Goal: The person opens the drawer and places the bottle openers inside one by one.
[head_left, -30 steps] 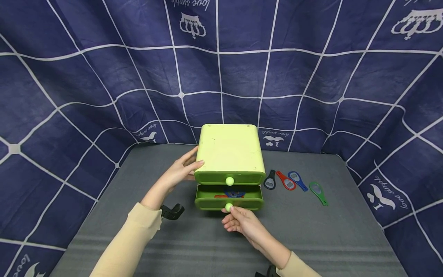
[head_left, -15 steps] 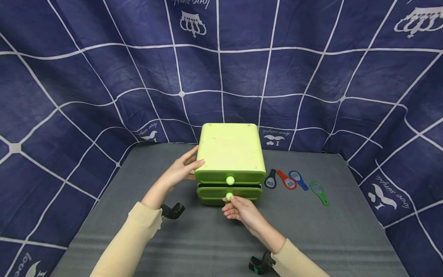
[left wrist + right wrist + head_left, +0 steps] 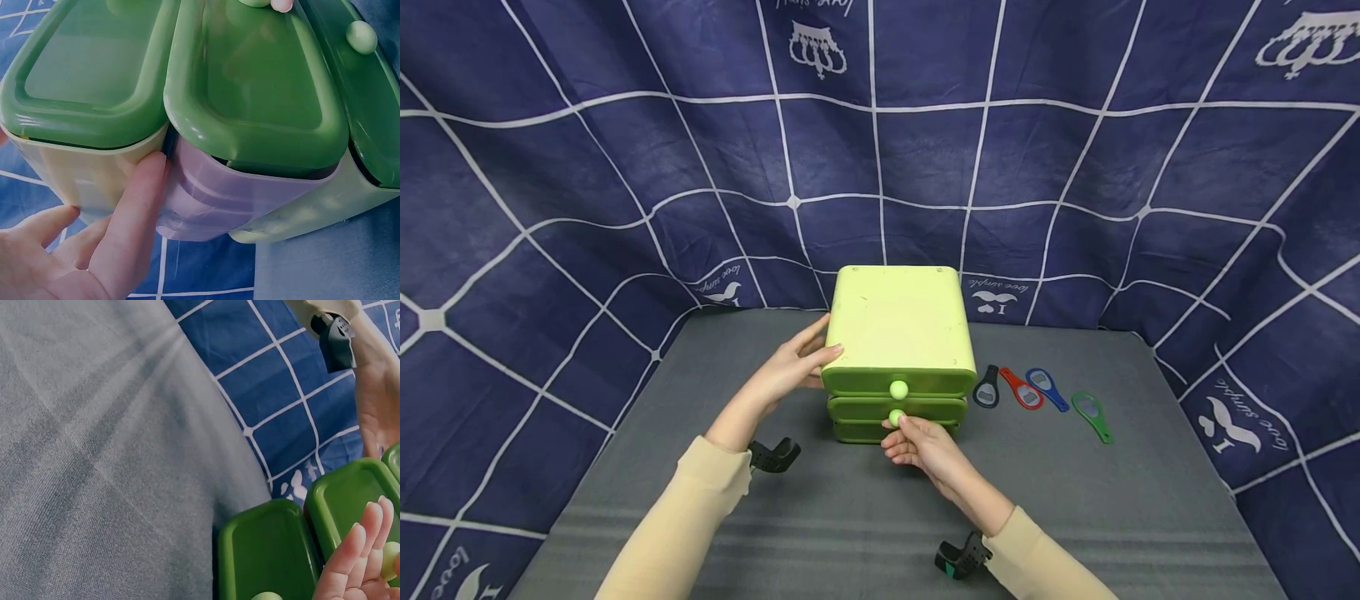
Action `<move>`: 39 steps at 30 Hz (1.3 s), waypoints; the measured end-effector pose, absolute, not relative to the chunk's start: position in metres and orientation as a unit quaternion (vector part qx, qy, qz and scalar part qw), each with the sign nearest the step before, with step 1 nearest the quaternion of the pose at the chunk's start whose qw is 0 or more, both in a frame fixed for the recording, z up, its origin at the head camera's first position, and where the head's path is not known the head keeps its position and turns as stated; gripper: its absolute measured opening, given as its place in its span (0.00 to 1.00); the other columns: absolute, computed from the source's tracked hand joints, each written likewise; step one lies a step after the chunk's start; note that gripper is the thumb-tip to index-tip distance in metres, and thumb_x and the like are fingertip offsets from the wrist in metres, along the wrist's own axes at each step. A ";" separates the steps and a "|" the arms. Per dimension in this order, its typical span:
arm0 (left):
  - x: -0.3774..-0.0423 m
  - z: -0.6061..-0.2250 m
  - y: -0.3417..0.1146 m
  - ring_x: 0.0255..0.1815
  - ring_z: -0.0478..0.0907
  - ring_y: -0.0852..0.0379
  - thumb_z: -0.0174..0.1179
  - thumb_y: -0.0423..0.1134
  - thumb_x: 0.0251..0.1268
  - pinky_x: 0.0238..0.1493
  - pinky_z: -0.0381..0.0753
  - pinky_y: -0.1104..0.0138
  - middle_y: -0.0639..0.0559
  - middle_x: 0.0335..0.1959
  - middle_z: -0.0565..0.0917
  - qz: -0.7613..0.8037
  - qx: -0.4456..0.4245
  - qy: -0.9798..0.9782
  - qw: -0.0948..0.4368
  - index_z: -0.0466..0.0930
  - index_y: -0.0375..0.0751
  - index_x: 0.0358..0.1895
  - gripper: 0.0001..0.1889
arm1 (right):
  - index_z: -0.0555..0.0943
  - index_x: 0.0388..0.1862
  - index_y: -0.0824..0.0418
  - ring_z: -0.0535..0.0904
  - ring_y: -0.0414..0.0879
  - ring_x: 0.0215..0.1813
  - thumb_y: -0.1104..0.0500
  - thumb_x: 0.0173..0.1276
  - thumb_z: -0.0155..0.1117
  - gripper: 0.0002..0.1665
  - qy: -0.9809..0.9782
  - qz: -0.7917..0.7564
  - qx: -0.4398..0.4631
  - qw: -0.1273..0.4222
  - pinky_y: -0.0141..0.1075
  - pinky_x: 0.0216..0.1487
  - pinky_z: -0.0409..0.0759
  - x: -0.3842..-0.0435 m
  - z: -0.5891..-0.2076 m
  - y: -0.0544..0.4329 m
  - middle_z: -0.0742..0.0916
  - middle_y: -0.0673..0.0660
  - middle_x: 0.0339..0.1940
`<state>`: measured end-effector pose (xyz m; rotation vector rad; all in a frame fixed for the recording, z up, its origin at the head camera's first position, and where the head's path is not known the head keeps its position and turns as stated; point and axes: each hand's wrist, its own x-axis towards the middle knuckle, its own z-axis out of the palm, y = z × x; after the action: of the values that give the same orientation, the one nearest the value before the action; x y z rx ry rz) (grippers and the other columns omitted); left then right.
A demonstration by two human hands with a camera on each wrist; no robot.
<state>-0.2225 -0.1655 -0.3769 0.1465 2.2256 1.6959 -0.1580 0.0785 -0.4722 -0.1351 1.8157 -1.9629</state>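
A small drawer unit with a pale yellow-green top and green drawer fronts stands in mid-table. My left hand rests against its left side, fingers extended and thumb near the top edge. With thumb and finger, my right hand pinches the round light-green knob of the middle drawer. In the left wrist view, a thin dark gap shows behind that drawer's green front. The top drawer sits above it and the bottom drawer below. The drawer contents are hidden.
Right of the unit lie several bottle openers: black, red, blue and green. A grey cloth covers the table. A blue curtain with white lines hangs behind. Black wrist-worn devices extend beside both sleeves.
The middle drawer, pulled out earlier with red and blue things visible inside, has slid back into the unit. My right hand moved forward with its knob; the left hand stays at the side.
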 end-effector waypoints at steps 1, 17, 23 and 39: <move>-0.222 -0.376 -0.166 0.48 0.84 0.50 0.59 0.55 0.69 0.53 0.84 0.55 0.41 0.76 0.61 0.595 0.053 0.784 0.169 0.44 0.60 0.80 0.42 | 0.71 0.63 0.77 0.81 0.36 0.35 0.46 0.81 0.44 0.34 0.661 -0.713 -0.049 0.229 0.28 0.39 0.82 -0.158 -0.472 0.078 0.84 0.47 0.32; -0.222 -0.375 -0.165 0.46 0.85 0.52 0.59 0.55 0.70 0.53 0.84 0.55 0.41 0.77 0.60 0.593 0.046 0.786 0.172 0.44 0.60 0.80 0.43 | 0.72 0.62 0.73 0.80 0.38 0.35 0.49 0.82 0.43 0.28 0.669 -0.708 -0.026 0.226 0.32 0.43 0.82 -0.164 -0.475 0.076 0.82 0.48 0.32; -0.222 -0.374 -0.166 0.48 0.84 0.50 0.58 0.55 0.70 0.55 0.84 0.54 0.39 0.78 0.58 0.591 0.055 0.786 0.173 0.42 0.58 0.81 0.43 | 0.72 0.62 0.74 0.80 0.37 0.35 0.49 0.82 0.44 0.29 0.670 -0.705 -0.037 0.228 0.29 0.40 0.80 -0.166 -0.477 0.077 0.81 0.48 0.31; -0.222 -0.376 -0.167 0.47 0.85 0.51 0.57 0.54 0.70 0.54 0.84 0.55 0.40 0.77 0.59 0.591 0.051 0.787 0.172 0.43 0.59 0.80 0.42 | 0.72 0.65 0.72 0.81 0.37 0.36 0.44 0.81 0.45 0.33 0.679 -0.682 -0.079 0.259 0.30 0.41 0.81 -0.167 -0.487 0.087 0.83 0.47 0.34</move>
<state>-0.2224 -0.1671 -0.3759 0.1461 2.2335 1.6768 -0.1675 0.0869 -0.4867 -0.2150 1.8402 -1.8477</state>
